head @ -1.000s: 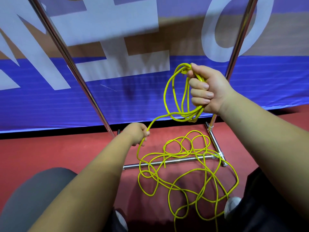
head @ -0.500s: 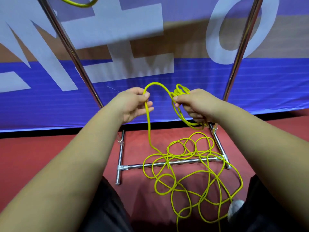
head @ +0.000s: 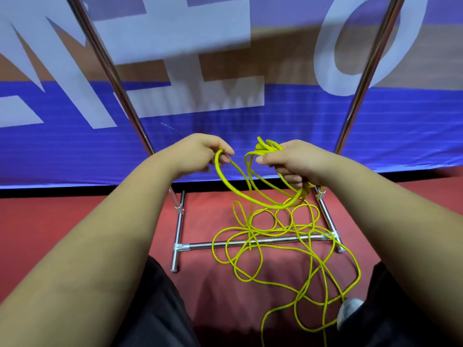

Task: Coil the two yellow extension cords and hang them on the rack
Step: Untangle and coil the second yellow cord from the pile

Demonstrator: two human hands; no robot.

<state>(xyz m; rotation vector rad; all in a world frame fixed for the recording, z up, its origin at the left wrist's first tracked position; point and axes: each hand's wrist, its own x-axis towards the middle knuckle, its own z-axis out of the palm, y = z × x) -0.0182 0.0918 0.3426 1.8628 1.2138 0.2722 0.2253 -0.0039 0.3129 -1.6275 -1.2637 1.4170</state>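
Nearest, by a grey shoe (head: 350, 309), most of the yellow extension cord (head: 250, 232) lay on the red floor (head: 75, 234) in overlapping, crossed loops. Several strands draped over the rack's base crossbar (head: 205, 245). That slack looked likely to knot or catch on the bar if pulled up quickly, and a foot could have pinned it.

Higher up, a few finished loops (head: 280, 206) hung from the right hand (head: 293, 161), whose fingers were curled tightly round the gathered bundle. The left hand (head: 198, 156) pinched one strand between thumb and fingertips, close beside it. Uneven loop sizes or a loosened grip could have spilled the coil.

Beyond stood the rack uprights (head: 120, 78) and a blue banner (head: 275, 136). A sliver of yellow showed at the top edge, too little to identify.
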